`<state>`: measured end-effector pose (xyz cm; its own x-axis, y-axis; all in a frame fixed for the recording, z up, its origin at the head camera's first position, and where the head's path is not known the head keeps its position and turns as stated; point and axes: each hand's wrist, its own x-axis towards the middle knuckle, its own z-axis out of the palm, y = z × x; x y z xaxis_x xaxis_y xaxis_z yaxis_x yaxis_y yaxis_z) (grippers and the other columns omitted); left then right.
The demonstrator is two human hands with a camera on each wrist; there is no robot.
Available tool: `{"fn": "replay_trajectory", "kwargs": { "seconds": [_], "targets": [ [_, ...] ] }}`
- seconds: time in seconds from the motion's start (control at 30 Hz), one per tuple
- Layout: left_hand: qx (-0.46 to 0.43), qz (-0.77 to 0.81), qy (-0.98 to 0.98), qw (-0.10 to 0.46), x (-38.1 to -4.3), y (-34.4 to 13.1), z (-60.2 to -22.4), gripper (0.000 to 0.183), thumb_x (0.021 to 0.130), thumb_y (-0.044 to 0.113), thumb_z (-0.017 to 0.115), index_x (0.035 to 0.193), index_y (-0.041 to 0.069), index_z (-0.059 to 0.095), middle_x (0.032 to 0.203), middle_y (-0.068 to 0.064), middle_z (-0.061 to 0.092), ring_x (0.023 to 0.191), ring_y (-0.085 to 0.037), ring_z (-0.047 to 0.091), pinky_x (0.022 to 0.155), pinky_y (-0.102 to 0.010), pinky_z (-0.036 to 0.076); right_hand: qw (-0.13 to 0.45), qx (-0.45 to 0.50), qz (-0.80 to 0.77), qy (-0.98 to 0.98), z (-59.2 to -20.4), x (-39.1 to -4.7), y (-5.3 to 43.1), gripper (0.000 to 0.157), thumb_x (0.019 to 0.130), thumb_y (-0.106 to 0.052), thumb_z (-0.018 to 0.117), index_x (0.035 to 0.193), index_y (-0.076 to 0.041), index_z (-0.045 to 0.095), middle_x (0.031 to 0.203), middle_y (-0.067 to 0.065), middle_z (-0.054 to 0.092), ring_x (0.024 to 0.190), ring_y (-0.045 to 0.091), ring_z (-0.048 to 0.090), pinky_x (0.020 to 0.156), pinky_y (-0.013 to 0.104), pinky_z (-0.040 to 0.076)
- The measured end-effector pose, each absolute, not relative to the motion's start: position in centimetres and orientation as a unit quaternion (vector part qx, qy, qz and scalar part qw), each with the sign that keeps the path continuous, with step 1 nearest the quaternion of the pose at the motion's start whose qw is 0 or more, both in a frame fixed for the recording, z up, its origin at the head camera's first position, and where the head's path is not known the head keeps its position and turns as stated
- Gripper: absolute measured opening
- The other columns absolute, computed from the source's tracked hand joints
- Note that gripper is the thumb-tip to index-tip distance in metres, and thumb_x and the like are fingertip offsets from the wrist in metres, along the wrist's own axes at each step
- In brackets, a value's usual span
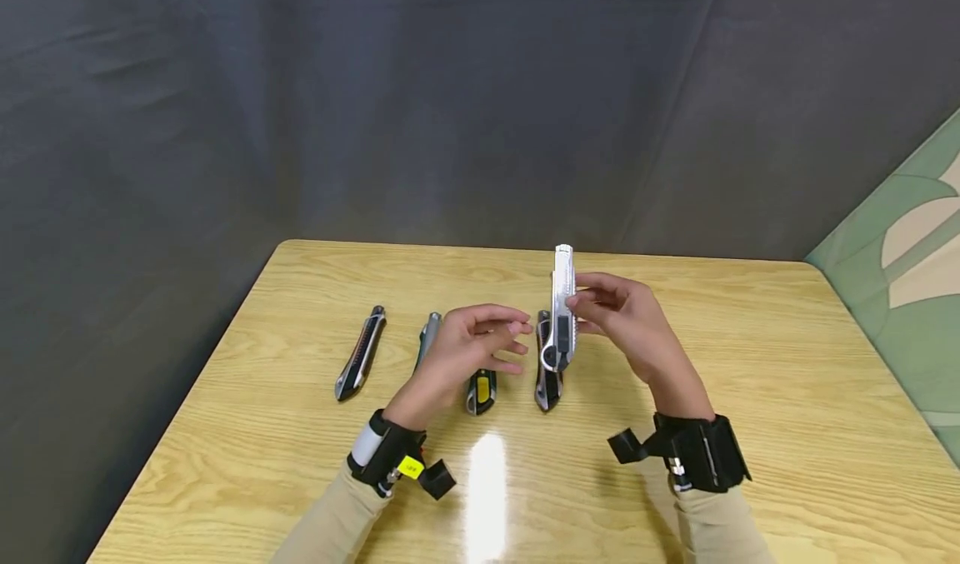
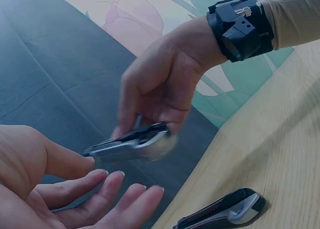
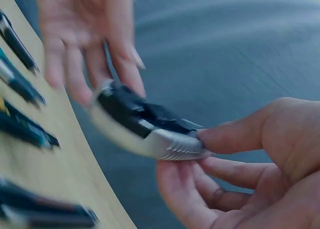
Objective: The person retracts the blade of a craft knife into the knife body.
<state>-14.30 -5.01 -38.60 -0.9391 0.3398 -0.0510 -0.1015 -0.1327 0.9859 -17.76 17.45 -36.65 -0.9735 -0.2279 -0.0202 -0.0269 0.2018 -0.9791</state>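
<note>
My right hand [image 1: 633, 322] pinches a silver utility knife [image 1: 564, 297] between thumb and fingers, holding it raised above the table. The knife stands nearly upright in the head view, with a black slider towards its lower end. In the right wrist view, the thumb and fingertips grip the knife's ribbed silver end. My left hand [image 1: 476, 339] hovers to the left of the knife, its fingers loosely bent and apart from it in the head view. A dark utility knife [image 1: 549, 389] lies on the table behind the silver one, partly covered by it.
On the wooden table [image 1: 750, 364] lie a black-and-silver utility knife [image 1: 362, 354] at the left, a grey-green one [image 1: 428, 336] and one with a yellow slider [image 1: 482, 389], the last two partly hidden by the left hand. A dark curtain [image 1: 465, 114] hangs behind the table.
</note>
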Motion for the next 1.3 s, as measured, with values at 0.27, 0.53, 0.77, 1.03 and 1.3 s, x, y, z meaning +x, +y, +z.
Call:
{"fn": "replay_trajectory", "kwargs": {
  "seconds": [0.27,0.53,0.77,1.03,1.3],
  "targets": [
    [0.076,0.732,0.671,0.087,-14.8,-6.1,-38.7,0.033,0.092,0.024,0.055,0.116,0.002,0.061,0.114,-0.018,0.063,0.095,-0.038,0.059,0.076,-0.049,0.056,0.16,-0.045,-0.548,0.82,-38.7,-19.0,20.8,0.05,0.087,-0.006,0.058,0.133,0.002,0.041,0.107,0.025,0.052,0.087,0.025,0.06,0.081,0.044,0.055],
    [0.057,0.74,0.67,0.02,-15.2,-7.5,-38.3,0.027,0.091,0.026,0.057,0.108,0.006,0.065,0.105,-0.016,0.066,0.089,-0.039,0.061,0.073,-0.044,0.057,0.207,-0.033,-0.48,0.852,-41.7,-20.0,22.1,0.054,0.086,-0.014,0.062,0.133,0.003,0.041,0.105,0.022,0.057,0.08,0.022,0.063,0.077,0.042,0.056],
    [0.057,0.742,0.668,0.003,-15.3,-7.9,-38.1,0.029,0.091,0.025,0.057,0.108,0.002,0.064,0.105,-0.018,0.065,0.086,-0.036,0.063,0.071,-0.043,0.058,0.221,-0.022,-0.436,0.872,-42.2,-20.0,22.7,0.054,0.088,-0.02,0.061,0.131,0.007,0.042,0.104,0.022,0.059,0.077,0.02,0.065,0.074,0.039,0.057],
    [0.068,0.674,0.733,-0.07,-15.8,-8.4,-38.2,0.02,0.088,0.017,0.061,0.103,0.004,0.068,0.103,-0.012,0.067,0.088,-0.022,0.061,0.076,-0.042,0.055,0.225,-0.005,-0.435,0.872,-41.6,-19.5,22.6,0.054,0.087,-0.015,0.061,0.133,0.004,0.04,0.099,0.021,0.053,0.074,0.021,0.065,0.07,0.039,0.058],
    [0.047,0.566,0.808,-0.16,-16.2,-11.3,-38.6,0.018,0.088,0.023,0.062,0.101,0.014,0.069,0.099,-0.002,0.068,0.086,-0.014,0.06,0.072,-0.039,0.053,0.228,0.016,-0.431,0.873,-41.2,-19.4,22.5,0.053,0.086,-0.013,0.062,0.133,0.003,0.041,0.101,0.022,0.051,0.077,0.025,0.063,0.066,0.041,0.059]
  ]
}}
